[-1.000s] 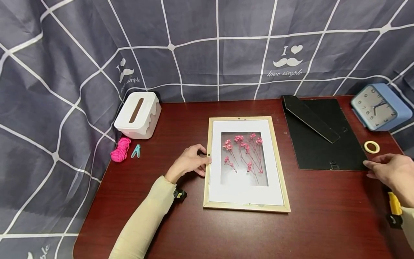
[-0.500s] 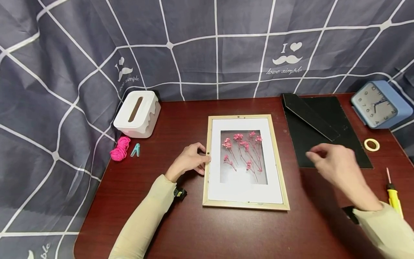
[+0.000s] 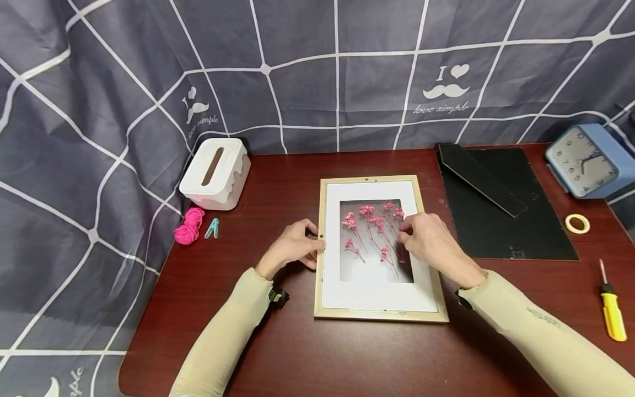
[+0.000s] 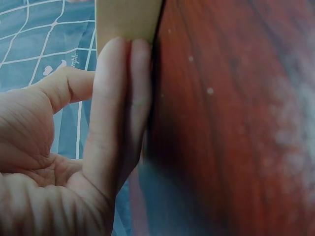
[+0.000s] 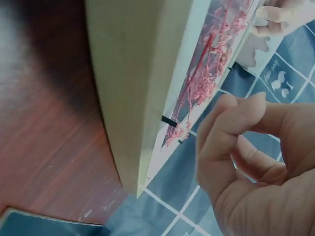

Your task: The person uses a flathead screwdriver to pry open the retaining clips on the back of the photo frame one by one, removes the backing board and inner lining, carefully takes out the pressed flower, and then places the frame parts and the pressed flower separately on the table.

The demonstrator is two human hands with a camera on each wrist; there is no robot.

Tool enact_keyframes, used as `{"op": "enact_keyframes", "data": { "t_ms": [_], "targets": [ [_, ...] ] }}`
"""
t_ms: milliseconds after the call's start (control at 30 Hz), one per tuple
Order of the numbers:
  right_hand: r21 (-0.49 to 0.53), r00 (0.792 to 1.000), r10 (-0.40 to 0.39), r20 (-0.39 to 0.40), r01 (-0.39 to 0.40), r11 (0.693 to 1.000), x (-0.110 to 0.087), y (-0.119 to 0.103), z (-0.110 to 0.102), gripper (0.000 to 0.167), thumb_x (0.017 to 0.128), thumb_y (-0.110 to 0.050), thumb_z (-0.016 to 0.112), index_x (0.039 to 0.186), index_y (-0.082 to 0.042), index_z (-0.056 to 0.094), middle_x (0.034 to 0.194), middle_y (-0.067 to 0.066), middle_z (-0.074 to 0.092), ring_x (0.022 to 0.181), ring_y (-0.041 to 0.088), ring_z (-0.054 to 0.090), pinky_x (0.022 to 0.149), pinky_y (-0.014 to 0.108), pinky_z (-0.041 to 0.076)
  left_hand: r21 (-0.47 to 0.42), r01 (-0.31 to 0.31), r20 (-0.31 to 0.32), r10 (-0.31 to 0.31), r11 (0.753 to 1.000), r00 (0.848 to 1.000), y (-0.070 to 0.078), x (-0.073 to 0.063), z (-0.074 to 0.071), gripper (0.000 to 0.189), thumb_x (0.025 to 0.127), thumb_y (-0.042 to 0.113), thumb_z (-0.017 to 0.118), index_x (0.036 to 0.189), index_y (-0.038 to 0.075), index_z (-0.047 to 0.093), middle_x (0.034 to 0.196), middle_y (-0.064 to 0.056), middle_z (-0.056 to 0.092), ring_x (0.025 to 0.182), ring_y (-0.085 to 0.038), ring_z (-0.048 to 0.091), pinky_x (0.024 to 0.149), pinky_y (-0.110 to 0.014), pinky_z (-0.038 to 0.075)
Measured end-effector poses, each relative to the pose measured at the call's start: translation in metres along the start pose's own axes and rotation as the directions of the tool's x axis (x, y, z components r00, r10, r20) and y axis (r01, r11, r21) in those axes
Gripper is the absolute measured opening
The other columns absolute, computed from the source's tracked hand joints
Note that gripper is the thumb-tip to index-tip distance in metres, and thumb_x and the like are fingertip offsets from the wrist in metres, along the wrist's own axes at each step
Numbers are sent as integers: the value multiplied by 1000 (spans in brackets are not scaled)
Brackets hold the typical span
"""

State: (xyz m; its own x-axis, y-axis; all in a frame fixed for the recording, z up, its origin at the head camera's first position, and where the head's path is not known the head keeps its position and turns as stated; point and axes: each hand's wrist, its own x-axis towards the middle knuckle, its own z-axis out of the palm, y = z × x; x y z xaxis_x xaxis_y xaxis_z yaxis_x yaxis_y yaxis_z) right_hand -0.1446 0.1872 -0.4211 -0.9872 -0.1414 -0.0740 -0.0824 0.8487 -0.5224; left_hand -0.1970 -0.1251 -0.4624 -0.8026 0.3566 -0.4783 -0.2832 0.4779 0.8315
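A light wooden picture frame (image 3: 381,318) lies on the dark red table, with a white mat (image 3: 367,298) inside it. Sprigs of pink dried flowers (image 3: 366,212) spread over the grey window of the mat. My left hand (image 3: 292,246) is at the frame's left side. In the left wrist view its straight fingers (image 4: 106,108) lie along the frame's edge, with the thumb bent towards the front. My right hand (image 3: 430,242) hovers over the right part of the flowers, thumb and forefinger curled together. Nothing shows between those fingertips in the right wrist view.
A black backing board with a stand (image 3: 511,237) lies right of the frame. Beyond it are a blue clock (image 3: 587,165), a tape roll (image 3: 577,224) and a yellow screwdriver (image 3: 613,317). On the left are a tissue box (image 3: 218,176), pink yarn (image 3: 188,227) and a teal clothes peg (image 3: 212,228).
My right hand has come left from the backing board's lower right corner to above the flowers, uncovering the screwdriver. The left hand stays at the frame's edge.
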Motion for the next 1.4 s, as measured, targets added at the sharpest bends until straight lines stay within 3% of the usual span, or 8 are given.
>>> {"op": "enact_keyframes", "data": {
  "t_ms": [133,367,633,733,933,1133,1400],
  "targets": [
    [-31,999,14,50,-13,999,9,-2,3,18,100,-8,71,86,-6,82,69,3,68,71,21,59,57,28,41,5,-2,3,2,1000,1000,0,1,0,45,96,8,72,134,-5,53,81,-14,73,62,-17,74,63,-37,72],
    [-40,995,15,101,-11,999,19,3,9,29,99,-9,72,70,-9,76,61,2,59,63,19,53,52,28,38,6,6,-2,-6,1000,1000,0,1,0,43,97,7,74,133,-5,54,83,-14,73,62,-18,74,63,-37,72],
    [-116,997,20,74,-11,993,56,69,56,33,95,-20,71,62,-20,73,64,-2,66,62,19,57,51,30,43,8,3,5,-3,1000,1000,-1,1,-1,42,98,8,74,133,-5,54,83,-15,74,64,-17,75,63,-37,72],
    [-115,996,33,81,-24,993,61,76,60,36,94,-21,69,58,-20,70,63,0,64,61,21,56,48,31,43,1,3,8,-3,1000,1000,-1,1,-1,42,98,8,75,133,-5,53,83,-14,73,64,-17,74,63,-37,72],
    [-104,996,49,72,-42,994,61,76,61,25,93,-22,71,70,-16,78,69,1,70,65,22,61,51,31,47,-1,0,13,0,1000,1000,-3,1,-2,43,99,9,75,133,-5,53,84,-13,73,64,-17,74,63,-36,72],
    [-79,998,42,41,-39,996,60,77,60,27,92,-20,73,65,-15,73,62,1,64,62,23,56,49,32,42,6,-1,18,1,1000,1000,-4,2,-3,43,99,9,74,134,-5,53,85,-14,73,64,-17,74,63,-36,72],
    [32,991,98,86,-101,994,28,21,16,25,98,-15,71,74,-7,75,65,4,59,61,20,52,49,29,38,-15,4,33,-3,1000,999,-4,1,-5,44,100,10,74,134,-5,52,85,-12,73,66,-17,74,64,-36,72]
  ]
}}
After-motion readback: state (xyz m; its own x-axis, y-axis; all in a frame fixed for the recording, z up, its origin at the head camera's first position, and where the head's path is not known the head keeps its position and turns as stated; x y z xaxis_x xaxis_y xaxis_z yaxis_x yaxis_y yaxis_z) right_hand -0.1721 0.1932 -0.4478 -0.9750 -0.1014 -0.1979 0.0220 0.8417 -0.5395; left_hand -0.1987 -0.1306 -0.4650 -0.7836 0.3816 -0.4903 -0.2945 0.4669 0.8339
